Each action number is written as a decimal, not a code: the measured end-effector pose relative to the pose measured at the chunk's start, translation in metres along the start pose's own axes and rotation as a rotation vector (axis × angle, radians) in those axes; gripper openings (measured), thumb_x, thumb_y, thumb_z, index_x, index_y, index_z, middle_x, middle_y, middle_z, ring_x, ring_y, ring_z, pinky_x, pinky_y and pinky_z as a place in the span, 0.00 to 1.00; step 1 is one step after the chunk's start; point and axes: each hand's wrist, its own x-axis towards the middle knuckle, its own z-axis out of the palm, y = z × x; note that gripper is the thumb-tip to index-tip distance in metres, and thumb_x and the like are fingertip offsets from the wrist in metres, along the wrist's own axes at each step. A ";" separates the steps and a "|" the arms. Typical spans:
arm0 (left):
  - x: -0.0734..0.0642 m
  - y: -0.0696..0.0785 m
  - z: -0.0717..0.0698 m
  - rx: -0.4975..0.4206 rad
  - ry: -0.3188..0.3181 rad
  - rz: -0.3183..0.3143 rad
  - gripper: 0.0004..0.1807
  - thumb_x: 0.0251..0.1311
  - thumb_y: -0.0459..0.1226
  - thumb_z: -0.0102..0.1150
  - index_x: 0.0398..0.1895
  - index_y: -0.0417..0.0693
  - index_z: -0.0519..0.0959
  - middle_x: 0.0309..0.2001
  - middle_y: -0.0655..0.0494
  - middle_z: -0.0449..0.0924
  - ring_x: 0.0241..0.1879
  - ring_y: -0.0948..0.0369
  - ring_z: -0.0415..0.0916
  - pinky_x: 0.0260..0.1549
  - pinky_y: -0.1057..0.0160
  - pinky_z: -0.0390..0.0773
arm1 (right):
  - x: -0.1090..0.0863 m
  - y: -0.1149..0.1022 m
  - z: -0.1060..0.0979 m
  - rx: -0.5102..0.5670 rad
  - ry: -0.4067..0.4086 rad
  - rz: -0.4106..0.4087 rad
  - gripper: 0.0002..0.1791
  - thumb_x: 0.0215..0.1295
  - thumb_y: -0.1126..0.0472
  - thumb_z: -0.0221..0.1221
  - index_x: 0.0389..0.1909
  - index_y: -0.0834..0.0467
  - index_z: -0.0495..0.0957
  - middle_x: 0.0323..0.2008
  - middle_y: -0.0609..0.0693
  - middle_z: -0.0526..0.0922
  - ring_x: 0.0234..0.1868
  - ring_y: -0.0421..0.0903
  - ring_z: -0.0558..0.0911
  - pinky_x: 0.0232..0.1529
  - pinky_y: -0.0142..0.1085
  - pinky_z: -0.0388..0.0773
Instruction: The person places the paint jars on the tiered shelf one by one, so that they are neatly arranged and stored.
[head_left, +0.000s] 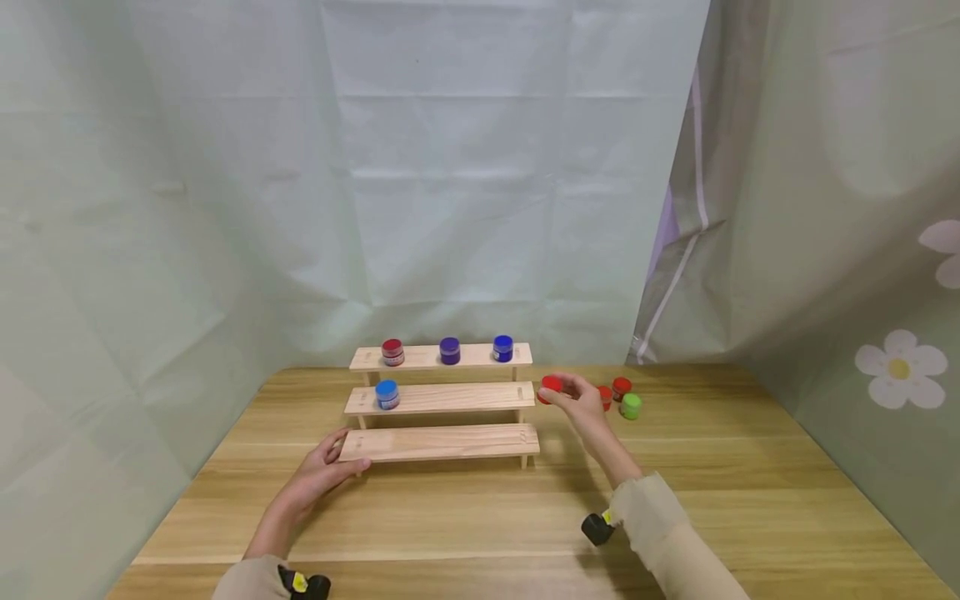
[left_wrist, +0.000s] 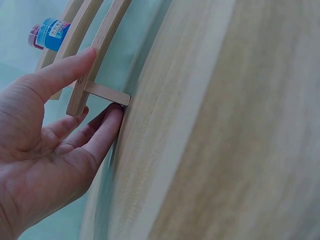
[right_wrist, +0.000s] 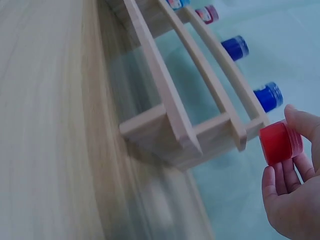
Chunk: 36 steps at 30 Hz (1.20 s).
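A three-tier wooden rack [head_left: 442,443] stands on the table. At its lower left end my left hand [head_left: 317,477] grips the bottom plank, thumb against the front edge and fingers around the leg [left_wrist: 107,93]. Between the thumb and fingers of my right hand [head_left: 583,408] is a red paint jar [right_wrist: 278,143], held in the air just off the rack's right side. On the top tier sit a dark red jar [head_left: 392,352], a purple jar [head_left: 450,351] and a dark blue jar [head_left: 503,348]. One light blue jar [head_left: 387,394] rests at the left of the middle tier.
Right of the rack, behind my right hand, an orange-red jar [head_left: 604,397], a darker red jar [head_left: 622,387] and a green jar [head_left: 631,407] stand close together on the wooden table [head_left: 450,533]. Pale cloth [head_left: 450,208] hangs behind and at both sides.
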 end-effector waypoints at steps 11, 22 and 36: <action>0.002 0.000 -0.002 -0.011 -0.004 0.002 0.51 0.63 0.43 0.62 0.77 0.38 0.39 0.74 0.27 0.46 0.71 0.38 0.57 0.69 0.43 0.62 | -0.001 -0.018 0.038 0.044 -0.096 -0.062 0.22 0.59 0.63 0.67 0.55 0.64 0.77 0.47 0.58 0.82 0.42 0.38 0.78 0.40 0.26 0.77; 0.003 -0.001 0.000 -0.026 0.001 -0.002 0.50 0.63 0.41 0.62 0.77 0.38 0.40 0.74 0.28 0.49 0.71 0.40 0.59 0.68 0.46 0.65 | -0.003 -0.025 0.077 0.049 -0.173 -0.112 0.22 0.58 0.65 0.67 0.54 0.66 0.77 0.46 0.60 0.83 0.41 0.38 0.79 0.40 0.26 0.77; 0.003 -0.004 0.000 -0.023 0.001 0.009 0.50 0.62 0.42 0.63 0.77 0.38 0.41 0.73 0.28 0.52 0.70 0.41 0.61 0.66 0.49 0.67 | -0.005 -0.028 0.107 0.017 -0.222 -0.110 0.23 0.58 0.62 0.68 0.54 0.66 0.77 0.48 0.63 0.83 0.44 0.44 0.81 0.38 0.27 0.76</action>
